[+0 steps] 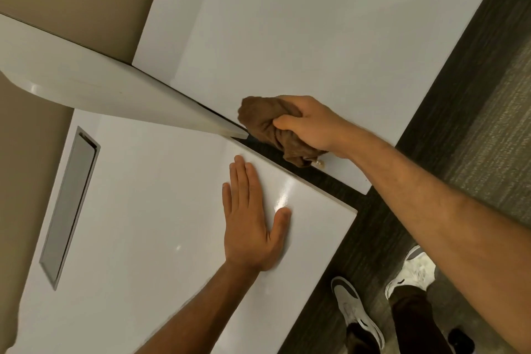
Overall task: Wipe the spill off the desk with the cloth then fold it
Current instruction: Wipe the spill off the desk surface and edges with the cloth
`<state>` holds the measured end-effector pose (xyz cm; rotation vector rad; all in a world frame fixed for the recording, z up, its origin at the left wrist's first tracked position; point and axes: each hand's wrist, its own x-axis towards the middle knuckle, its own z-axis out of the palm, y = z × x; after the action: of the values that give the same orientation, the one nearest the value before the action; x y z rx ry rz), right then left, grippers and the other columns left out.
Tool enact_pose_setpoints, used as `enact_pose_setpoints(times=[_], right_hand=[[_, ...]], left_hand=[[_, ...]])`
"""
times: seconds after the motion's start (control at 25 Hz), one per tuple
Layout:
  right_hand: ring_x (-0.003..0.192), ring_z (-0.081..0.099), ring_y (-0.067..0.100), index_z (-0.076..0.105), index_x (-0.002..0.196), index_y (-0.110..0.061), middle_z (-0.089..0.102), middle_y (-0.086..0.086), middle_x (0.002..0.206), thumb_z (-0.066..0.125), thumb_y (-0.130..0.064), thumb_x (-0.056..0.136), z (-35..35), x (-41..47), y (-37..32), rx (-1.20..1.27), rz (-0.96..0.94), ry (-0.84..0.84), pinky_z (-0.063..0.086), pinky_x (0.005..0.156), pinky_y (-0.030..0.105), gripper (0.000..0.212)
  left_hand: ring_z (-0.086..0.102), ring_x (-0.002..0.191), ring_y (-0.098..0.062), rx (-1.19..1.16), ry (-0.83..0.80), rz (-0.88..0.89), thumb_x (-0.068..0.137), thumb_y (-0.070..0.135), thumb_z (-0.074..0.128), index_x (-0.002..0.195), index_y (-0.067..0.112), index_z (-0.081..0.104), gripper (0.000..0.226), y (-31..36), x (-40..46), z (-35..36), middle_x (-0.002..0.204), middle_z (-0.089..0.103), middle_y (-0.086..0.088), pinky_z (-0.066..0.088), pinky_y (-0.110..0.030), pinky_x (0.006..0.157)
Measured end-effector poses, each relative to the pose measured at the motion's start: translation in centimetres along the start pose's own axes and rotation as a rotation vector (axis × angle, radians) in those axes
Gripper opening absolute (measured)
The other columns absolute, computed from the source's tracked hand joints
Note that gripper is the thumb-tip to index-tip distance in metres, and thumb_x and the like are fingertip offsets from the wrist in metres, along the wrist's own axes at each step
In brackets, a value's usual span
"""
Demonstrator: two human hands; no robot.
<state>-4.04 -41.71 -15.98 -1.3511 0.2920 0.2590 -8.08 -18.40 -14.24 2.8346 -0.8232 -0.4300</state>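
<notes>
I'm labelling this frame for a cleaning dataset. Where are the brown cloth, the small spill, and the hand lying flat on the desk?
Crumpled brown cloth (260, 119), head view: bunched upper part beside the fingers.
Small yellowish spill (319, 164), head view: visible droplet below the cloth.
Flat left hand (250, 223), head view: back of the hand.

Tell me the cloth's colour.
Brown: the cloth, bunched in the right hand, head view.

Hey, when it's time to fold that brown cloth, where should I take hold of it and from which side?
The brown cloth is bunched in the right hand, with a loose end hanging near the desk edge. Probably best to pinch that hanging end, coming from the left hand side, because it is the only free part.
</notes>
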Motion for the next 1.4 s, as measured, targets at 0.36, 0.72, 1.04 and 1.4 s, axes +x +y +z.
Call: enact_pose_setpoints(times=[0.36,0.72,1.04,1.4], right_hand=[[0.092,0.061,0.0,0.057,0.138,-0.025,0.067,-0.009,0.106,0.053,-0.007,0.099,0.9,2.6,1.4,-0.165,0.035,-0.211,0.046,0.073,0.006,0.043],[0.092,0.064,0.016,0.067,0.126,-0.022,0.07,0.018,0.113,0.054,0.003,0.095,-1.9,0.2,2.0,-0.194,0.058,-0.351,0.053,0.087,0.03,0.042],[0.108,0.067,0.014,0.065,0.128,-0.028,0.074,-0.003,0.114,0.053,0.003,0.097,-4.5,-6.7,3.2,-0.178,0.125,-0.35,0.051,0.101,0.027,0.045],[0.1,0.07,-0.001,0.069,0.112,-0.034,0.076,-0.014,0.104,0.057,0.004,0.093,-4.3,-5.2,-0.3,0.038,0.047,-0.089,0.053,0.09,0.016,0.044]], left_hand=[[-0.012,0.158,-0.019,-0.006,-0.029,0.009,0.095,0.058,0.032,0.161,0.013,-0.008,0.089,0.7,0.0,0.9,0.171,-0.016,0.0,-0.009,-0.038,0.128],[-0.01,0.159,-0.02,0.01,0.002,0.004,0.097,0.068,0.019,0.162,0.009,-0.002,0.09,-0.1,0.2,-0.1,0.172,-0.012,-0.002,-0.008,-0.036,0.128],[-0.009,0.159,-0.02,0.005,0.016,0.015,0.097,0.068,0.018,0.162,0.014,-0.006,0.088,0.0,0.2,0.1,0.172,-0.011,-0.002,-0.009,-0.034,0.128],[-0.009,0.159,-0.02,-0.006,0.012,0.012,0.097,0.067,0.02,0.162,0.01,-0.004,0.09,0.0,0.2,0.0,0.172,-0.012,-0.003,-0.009,-0.036,0.128]])
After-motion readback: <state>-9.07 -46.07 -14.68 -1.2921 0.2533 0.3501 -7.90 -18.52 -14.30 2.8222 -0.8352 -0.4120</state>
